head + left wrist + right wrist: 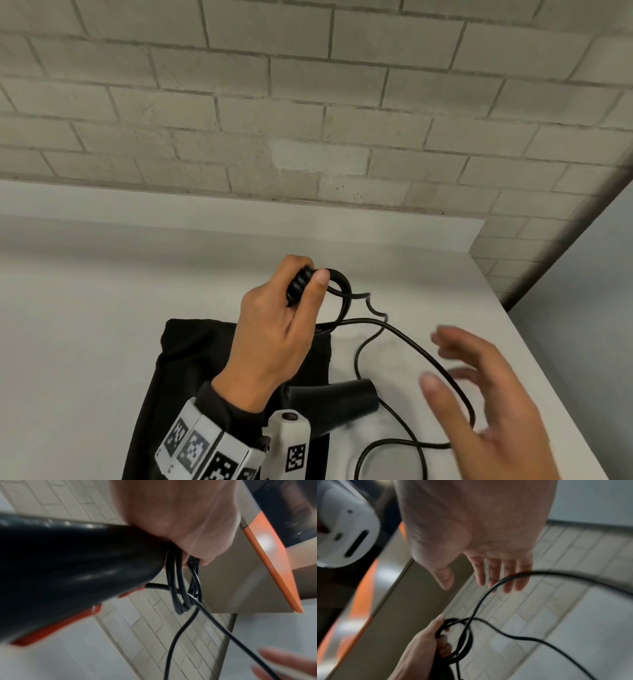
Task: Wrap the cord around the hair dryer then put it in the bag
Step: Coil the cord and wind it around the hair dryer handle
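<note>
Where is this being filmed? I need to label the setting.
Probably a plain workroom or utility space, not a home bathroom: a painted block wall and a bare white counter, with a black bag laid flat.

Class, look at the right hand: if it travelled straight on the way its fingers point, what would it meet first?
Probably the loose cord looping just past the right hand's straight fingertips; depth is unclear.
</note>
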Action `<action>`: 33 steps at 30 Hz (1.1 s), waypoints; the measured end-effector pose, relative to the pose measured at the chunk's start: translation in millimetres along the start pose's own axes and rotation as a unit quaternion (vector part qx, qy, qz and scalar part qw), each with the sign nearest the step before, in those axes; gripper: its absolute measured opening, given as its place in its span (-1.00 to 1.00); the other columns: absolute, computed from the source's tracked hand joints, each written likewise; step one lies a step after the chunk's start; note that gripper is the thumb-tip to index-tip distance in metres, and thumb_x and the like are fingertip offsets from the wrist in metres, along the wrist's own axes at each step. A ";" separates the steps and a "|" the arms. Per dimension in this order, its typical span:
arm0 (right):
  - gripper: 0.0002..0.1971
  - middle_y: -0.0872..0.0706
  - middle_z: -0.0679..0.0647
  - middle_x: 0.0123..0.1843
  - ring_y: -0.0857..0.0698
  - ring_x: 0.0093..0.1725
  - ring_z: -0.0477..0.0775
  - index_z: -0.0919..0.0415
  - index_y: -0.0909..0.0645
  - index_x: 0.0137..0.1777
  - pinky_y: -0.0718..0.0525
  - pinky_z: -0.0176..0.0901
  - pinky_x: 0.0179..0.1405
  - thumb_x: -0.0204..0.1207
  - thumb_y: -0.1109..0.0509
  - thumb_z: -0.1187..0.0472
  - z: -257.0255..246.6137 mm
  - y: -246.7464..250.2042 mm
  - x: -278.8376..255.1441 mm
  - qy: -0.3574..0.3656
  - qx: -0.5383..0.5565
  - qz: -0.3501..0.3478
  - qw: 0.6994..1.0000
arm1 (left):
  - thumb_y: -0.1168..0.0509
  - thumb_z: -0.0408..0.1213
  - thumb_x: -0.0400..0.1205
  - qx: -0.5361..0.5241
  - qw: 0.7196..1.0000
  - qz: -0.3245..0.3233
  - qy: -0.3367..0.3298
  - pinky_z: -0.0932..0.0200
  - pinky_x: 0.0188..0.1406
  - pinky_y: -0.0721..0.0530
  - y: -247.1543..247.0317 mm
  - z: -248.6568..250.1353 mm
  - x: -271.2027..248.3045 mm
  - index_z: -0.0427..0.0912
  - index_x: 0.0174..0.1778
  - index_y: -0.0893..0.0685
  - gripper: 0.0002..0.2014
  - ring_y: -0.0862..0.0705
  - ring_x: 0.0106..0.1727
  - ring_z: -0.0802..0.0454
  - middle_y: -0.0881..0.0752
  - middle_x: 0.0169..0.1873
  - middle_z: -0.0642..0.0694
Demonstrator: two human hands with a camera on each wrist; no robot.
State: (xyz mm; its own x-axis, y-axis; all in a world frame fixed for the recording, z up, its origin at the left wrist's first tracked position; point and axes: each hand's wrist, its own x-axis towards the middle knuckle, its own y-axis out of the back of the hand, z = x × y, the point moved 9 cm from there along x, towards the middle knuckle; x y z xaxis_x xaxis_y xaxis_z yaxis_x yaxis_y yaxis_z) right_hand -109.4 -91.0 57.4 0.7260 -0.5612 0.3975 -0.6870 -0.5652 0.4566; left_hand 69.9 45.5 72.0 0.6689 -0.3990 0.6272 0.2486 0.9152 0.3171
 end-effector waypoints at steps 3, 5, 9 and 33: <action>-0.40 -0.48 -0.45 0.31 -0.46 0.29 -0.38 -0.28 -0.35 0.40 -0.43 -0.53 0.16 0.37 -0.21 -0.42 -9.7 -49.1 16.8 0.029 -0.134 -0.071 0.988 | -0.15 0.02 0.70 0.003 1.000 -0.011 -0.007 0.43 -0.54 -0.32 -4.5 3.8 -1.2 -0.04 -0.09 -0.55 -0.78 -0.39 -0.58 0.16 -0.46 -0.50 0.04; -0.51 -0.56 -0.43 0.16 -0.54 0.07 -0.37 -0.32 -0.34 0.38 -0.50 -0.45 0.07 0.48 -0.09 -0.41 -11.5 -69.9 22.5 0.046 -0.207 -0.116 0.970 | -0.15 0.02 0.70 0.009 1.000 -0.011 -0.012 0.42 -0.55 -0.34 -4.0 5.1 -1.4 -0.02 -0.09 -0.54 -0.79 -0.40 -0.58 0.15 -0.47 -0.50 0.02; -0.85 -0.73 -0.26 -0.23 -0.68 -0.23 -0.21 -0.23 -0.59 0.06 -0.62 -0.36 -0.20 0.59 -0.25 -0.15 -11.5 -61.0 21.5 0.050 -0.075 -0.071 0.993 | -0.14 0.04 0.69 0.004 1.000 -0.001 -0.001 0.37 -0.59 -0.40 4.3 0.2 0.2 0.01 -0.09 -0.54 -0.79 -0.42 -0.58 0.14 -0.49 -0.49 0.00; -0.52 -0.40 -0.47 0.39 -0.34 0.47 -0.37 -0.25 -0.27 0.46 -0.27 -0.49 0.41 0.59 -0.34 -0.06 10.9 -52.2 32.0 0.068 -0.116 -0.093 0.987 | -0.12 0.05 0.70 -0.024 0.999 -0.031 -0.015 0.46 -0.52 -0.31 -1.3 8.3 -6.3 0.02 -0.09 -0.54 -0.78 -0.38 -0.56 0.18 -0.44 -0.51 0.07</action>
State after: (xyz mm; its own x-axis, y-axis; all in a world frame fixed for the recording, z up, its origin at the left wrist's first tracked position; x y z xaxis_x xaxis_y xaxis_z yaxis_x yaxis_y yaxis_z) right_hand -50.6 -86.1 37.7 0.8469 -0.3657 0.3860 -0.5276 -0.4877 0.6955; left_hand 59.5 46.4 73.5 0.6302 -0.4558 0.6286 0.3224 0.8901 0.3222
